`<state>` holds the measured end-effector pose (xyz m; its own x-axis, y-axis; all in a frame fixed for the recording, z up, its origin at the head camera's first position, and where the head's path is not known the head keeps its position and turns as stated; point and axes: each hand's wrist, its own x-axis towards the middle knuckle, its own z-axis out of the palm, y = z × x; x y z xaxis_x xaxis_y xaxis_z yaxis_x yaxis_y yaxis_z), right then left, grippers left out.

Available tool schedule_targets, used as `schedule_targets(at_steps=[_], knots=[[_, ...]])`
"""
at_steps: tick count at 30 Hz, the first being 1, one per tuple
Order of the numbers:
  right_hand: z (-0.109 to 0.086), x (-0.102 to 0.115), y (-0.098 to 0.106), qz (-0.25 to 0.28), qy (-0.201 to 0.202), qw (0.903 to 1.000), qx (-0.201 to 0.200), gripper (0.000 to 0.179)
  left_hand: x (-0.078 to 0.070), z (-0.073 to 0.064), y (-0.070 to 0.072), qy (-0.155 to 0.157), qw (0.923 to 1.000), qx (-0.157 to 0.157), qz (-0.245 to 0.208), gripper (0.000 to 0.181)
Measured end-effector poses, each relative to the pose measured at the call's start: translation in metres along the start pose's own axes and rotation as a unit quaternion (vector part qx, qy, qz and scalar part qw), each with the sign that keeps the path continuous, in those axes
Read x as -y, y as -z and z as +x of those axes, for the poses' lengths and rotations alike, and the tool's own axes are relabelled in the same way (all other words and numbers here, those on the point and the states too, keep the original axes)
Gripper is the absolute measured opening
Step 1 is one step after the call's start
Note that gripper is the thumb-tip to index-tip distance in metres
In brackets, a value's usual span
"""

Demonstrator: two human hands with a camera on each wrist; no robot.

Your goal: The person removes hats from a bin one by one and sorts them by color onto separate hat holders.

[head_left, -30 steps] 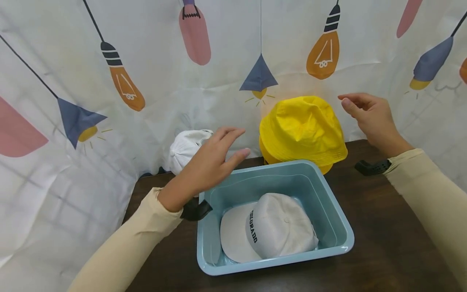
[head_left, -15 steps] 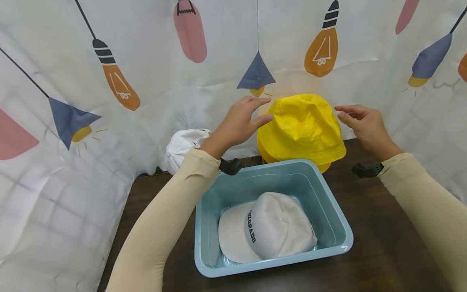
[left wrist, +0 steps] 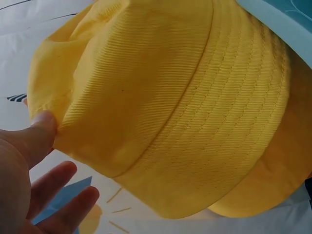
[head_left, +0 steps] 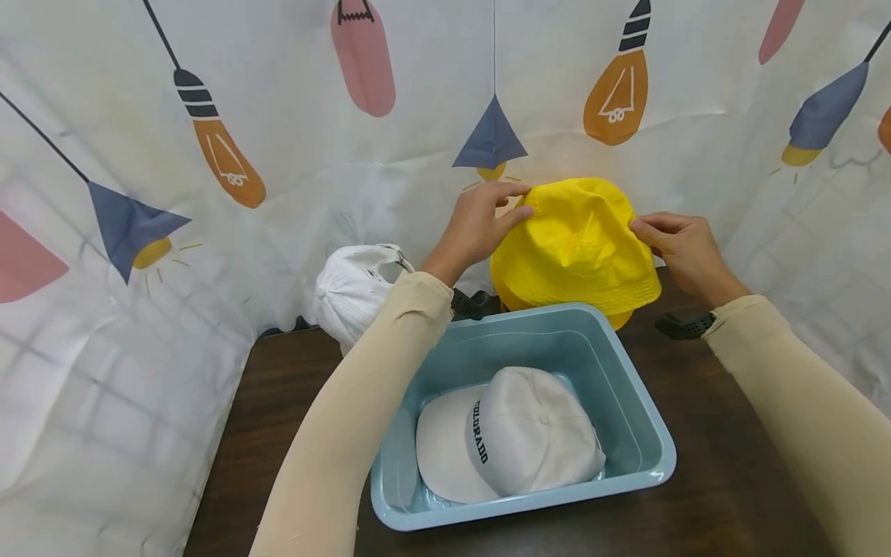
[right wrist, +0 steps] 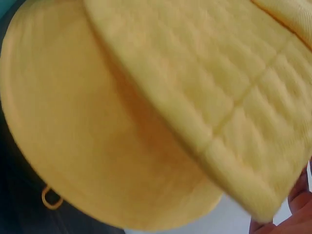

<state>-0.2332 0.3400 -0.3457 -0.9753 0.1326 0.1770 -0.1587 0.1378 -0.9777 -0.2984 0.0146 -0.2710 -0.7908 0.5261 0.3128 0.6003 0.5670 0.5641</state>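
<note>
A yellow bucket hat (head_left: 578, 247) sits at the back of the table against the printed cloth. My left hand (head_left: 480, 228) pinches the left side of its crown; in the left wrist view the thumb (left wrist: 44, 129) presses into the fabric while the lower fingers spread free. On the opposite side my right hand (head_left: 685, 255) pinches the hat with thumb and fingertips. Under the brim, another yellow hat (right wrist: 97, 122) shows, with a small loop at its edge. In front stands a light blue bin (head_left: 525, 507) holding a white cap (head_left: 536, 433) lettered COLORADO.
A second white cap (head_left: 355, 290) rests at the back left, partly behind my left forearm. A cloth (head_left: 418, 155) printed with lamps and bulbs hangs close behind the hats. Dark wood table (head_left: 724, 464) surrounds the bin.
My left hand has moved right and back, past the white cap, to the yellow hat's crown. My right hand has come down and left onto its other side.
</note>
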Motion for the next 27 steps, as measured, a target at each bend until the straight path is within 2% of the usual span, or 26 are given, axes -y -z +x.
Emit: schedule_targets(at_steps=[3, 6, 10, 12, 15, 20, 24, 27], knots=[[0.000, 0.002, -0.001, 0.031, -0.011, 0.9994, -0.011, 0.036, -0.001, 0.002, -0.004, 0.009, 0.9998, -0.016, -0.002, 0.036], [0.000, 0.005, -0.001, 0.052, -0.001, 0.9982, -0.028, 0.033, 0.000, 0.002, -0.007, 0.003, 0.9994, -0.035, 0.005, 0.031], [0.001, 0.013, -0.001, 0.086, 0.048, 0.9938, -0.051, 0.029, 0.002, 0.001, -0.007, -0.009, 0.9981, -0.061, 0.007, 0.030], [0.002, 0.019, -0.002, 0.087, 0.076, 0.9913, -0.064, 0.028, 0.003, 0.000, -0.006, -0.011, 0.9974, -0.072, 0.002, 0.030], [0.003, 0.027, -0.003, 0.073, 0.106, 0.9882, -0.084, 0.030, 0.004, -0.001, -0.003, -0.011, 0.9966, -0.081, -0.010, 0.029], [0.003, 0.037, -0.003, 0.039, 0.131, 0.9840, -0.115, 0.031, 0.005, 0.000, 0.001, -0.014, 0.9947, -0.098, -0.025, 0.027], [0.002, 0.038, 0.001, -0.037, 0.129, 0.9818, -0.134, 0.030, 0.005, -0.001, 0.005, -0.005, 0.9949, -0.100, -0.014, 0.027], [0.002, 0.031, 0.003, -0.102, 0.115, 0.9798, -0.129, 0.030, 0.007, -0.003, 0.005, 0.006, 0.9968, -0.079, 0.008, 0.026]])
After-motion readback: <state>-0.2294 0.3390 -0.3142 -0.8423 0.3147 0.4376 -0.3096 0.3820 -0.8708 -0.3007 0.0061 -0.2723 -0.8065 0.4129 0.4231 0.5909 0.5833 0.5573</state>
